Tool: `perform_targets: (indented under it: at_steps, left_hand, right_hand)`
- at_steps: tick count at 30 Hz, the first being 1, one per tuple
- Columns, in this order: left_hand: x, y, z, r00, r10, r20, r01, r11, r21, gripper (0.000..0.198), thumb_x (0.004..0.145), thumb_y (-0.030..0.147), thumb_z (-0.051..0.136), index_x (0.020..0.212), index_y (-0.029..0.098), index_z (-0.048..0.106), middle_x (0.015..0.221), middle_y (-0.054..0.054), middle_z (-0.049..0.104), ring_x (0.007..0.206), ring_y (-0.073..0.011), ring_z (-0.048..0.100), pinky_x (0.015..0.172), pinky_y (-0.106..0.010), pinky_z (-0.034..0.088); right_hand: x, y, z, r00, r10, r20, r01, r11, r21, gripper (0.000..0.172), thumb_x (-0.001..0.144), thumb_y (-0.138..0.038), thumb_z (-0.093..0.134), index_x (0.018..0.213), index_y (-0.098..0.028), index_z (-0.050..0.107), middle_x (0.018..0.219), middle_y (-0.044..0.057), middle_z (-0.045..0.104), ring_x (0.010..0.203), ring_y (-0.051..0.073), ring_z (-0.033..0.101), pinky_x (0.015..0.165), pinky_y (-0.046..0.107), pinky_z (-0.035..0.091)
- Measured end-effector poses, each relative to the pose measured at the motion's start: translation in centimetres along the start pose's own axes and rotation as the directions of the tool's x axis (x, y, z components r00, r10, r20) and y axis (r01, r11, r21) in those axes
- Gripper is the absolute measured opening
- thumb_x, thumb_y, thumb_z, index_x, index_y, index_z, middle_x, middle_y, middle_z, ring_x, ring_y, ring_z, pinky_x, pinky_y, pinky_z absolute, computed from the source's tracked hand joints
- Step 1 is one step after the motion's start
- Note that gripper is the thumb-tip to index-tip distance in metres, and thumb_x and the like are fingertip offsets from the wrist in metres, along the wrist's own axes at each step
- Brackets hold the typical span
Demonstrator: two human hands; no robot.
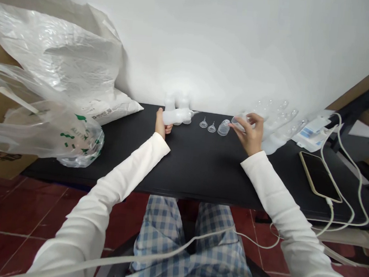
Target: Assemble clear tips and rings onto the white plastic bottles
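Observation:
My left hand [163, 126] is closed around a translucent white squeeze bottle [176, 116], which it holds tilted nearly on its side above the table, neck end to the right. Behind it, similar white bottles [184, 99] stand against the wall, partly hidden. My right hand [251, 133] has its fingers curled on a clear plastic piece [238, 120], partly covered by the fingers. Just left of that hand sits a clear domed cap [224, 127]. Two clear silicone nipples [203, 123] rest tip up between my hands, side by side.
Several clear-topped bottles [280, 127] are grouped right of my right hand. A charging phone [320, 175] with white cables [359, 171] and a blue-white package [312, 133] occupy the right side. Large plastic bags [59, 50] fill the left end of the black table [197, 170].

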State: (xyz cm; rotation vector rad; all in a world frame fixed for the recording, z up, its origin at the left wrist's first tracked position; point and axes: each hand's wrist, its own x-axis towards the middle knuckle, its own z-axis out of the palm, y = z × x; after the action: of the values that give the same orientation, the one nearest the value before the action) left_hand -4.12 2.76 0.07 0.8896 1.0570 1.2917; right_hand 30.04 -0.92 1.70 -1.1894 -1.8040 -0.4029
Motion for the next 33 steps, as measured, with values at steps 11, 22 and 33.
perform_targets:
  at_steps: [11,22,33]
  left_hand:
    - [-2.1,1.4,1.2,0.987,0.067,0.148,-0.027,0.967,-0.253,0.057,0.091,0.074,0.044,0.097,0.019,0.056,0.065,0.001,0.058,0.042,-0.0066,0.040,0.035,-0.022,0.019]
    - [-2.6,0.1,2.0,0.973,0.094,0.212,-0.074,0.992,-0.101,0.063,0.068,0.045,0.077,0.118,0.028,0.043,0.108,-0.004,0.069,0.063,-0.0085,0.054,0.042,-0.017,0.029]
    - [-1.4,-2.3,1.6,0.832,0.349,0.431,-0.514,0.779,0.360,0.066,0.066,0.045,0.081,0.122,0.026,0.054,0.133,-0.008,0.055,0.114,-0.0255,0.058,0.082,-0.032,0.053]
  right_hand:
    - [-0.5,0.8,1.9,0.948,0.315,-0.042,-0.297,0.926,0.234,0.063,0.086,-0.060,0.069,0.130,-0.022,0.043,0.119,0.011,0.056,0.103,0.024,0.063,0.089,0.043,0.056]
    - [-0.4,-0.8,2.9,0.965,0.098,0.243,-0.151,0.967,0.206,0.047,0.096,-0.046,0.056,0.137,-0.023,0.055,0.113,0.011,0.060,0.106,0.027,0.059,0.098,0.047,0.051]
    - [-1.0,1.5,2.6,0.954,0.250,0.166,-0.243,0.968,-0.065,0.036,0.089,-0.034,0.054,0.121,-0.016,0.058,0.113,0.018,0.063,0.106,0.035,0.058,0.096,0.055,0.046]
